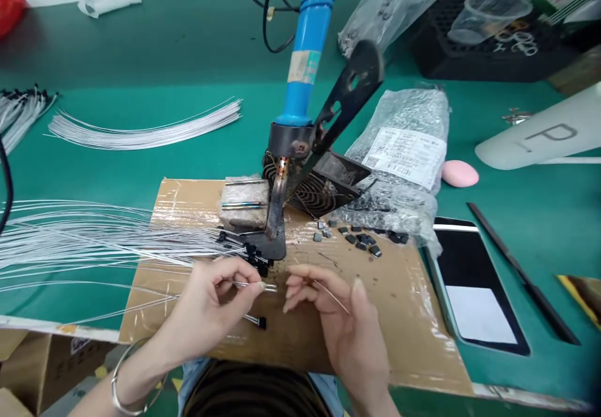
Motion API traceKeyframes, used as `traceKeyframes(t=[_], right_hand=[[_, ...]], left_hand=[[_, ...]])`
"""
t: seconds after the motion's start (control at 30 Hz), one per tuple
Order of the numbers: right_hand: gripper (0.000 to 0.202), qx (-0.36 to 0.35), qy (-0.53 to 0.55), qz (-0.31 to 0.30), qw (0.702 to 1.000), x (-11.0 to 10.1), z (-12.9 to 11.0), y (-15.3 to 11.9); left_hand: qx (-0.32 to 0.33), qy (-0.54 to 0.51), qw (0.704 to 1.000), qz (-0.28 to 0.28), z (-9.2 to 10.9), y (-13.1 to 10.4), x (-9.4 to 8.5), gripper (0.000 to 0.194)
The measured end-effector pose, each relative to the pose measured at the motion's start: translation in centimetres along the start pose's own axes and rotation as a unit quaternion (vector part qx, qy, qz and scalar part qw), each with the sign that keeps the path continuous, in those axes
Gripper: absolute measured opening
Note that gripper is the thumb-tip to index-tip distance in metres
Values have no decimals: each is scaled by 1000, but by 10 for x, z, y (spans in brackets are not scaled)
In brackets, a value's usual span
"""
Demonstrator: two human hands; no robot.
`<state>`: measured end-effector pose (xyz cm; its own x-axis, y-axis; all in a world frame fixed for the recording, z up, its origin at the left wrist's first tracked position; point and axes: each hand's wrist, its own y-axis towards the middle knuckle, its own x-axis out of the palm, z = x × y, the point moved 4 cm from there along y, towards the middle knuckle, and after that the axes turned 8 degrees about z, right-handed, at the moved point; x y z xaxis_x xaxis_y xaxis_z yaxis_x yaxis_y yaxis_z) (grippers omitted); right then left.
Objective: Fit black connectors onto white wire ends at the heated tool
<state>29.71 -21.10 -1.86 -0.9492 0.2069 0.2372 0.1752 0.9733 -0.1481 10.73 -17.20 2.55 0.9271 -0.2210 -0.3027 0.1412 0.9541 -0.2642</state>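
My left hand point(225, 298) pinches thin white wires between thumb and forefinger, their bare silvery ends point(271, 288) sticking out to the right. Facing it, my right hand point(345, 317) is half curled, thumb apart from the fingers, with a short thin silvery wire point(332, 297) lying across them. Above both hands a soldering iron point(305, 47) with a blue handle is fixed tip down, beside a worn block point(244, 203). A bunch of white wires point(117, 241) with black connectors point(253, 254) lies behind my left hand. Another black connector point(261, 322) is below it.
Small black connector pieces point(364, 240) lie on the cardboard point(399, 317), near a black fan point(314, 185). A bubble-wrap bag point(404, 148), phone point(479, 285), black-handled blade point(526, 273), pink egg-shaped object point(460, 173) and white bottle point(544, 129) are to the right. Another wire bundle point(145, 132) lies upper left.
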Motion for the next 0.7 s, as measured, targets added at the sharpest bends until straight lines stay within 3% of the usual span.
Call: traceKeyframes(t=[0.07, 0.17, 0.27, 0.57, 0.7], right_hand=[[58, 15, 4, 14, 1000, 1, -2, 1], [34, 8, -64, 36, 997, 11, -11, 0], [19, 47, -65, 48, 996, 25, -16, -2], [20, 141, 20, 65, 988, 37, -14, -4], [12, 121, -8, 83, 989, 38, -17, -5]], left_hand=[[-13, -14, 1000, 10, 0, 2, -1, 19], [-36, -46, 998, 31, 1, 3, -3, 17], [-54, -77, 994, 52, 0, 3, -3, 15], [-26, -76, 994, 80, -3, -4, -4, 14], [-13, -75, 994, 85, -4, -7, -4, 14]])
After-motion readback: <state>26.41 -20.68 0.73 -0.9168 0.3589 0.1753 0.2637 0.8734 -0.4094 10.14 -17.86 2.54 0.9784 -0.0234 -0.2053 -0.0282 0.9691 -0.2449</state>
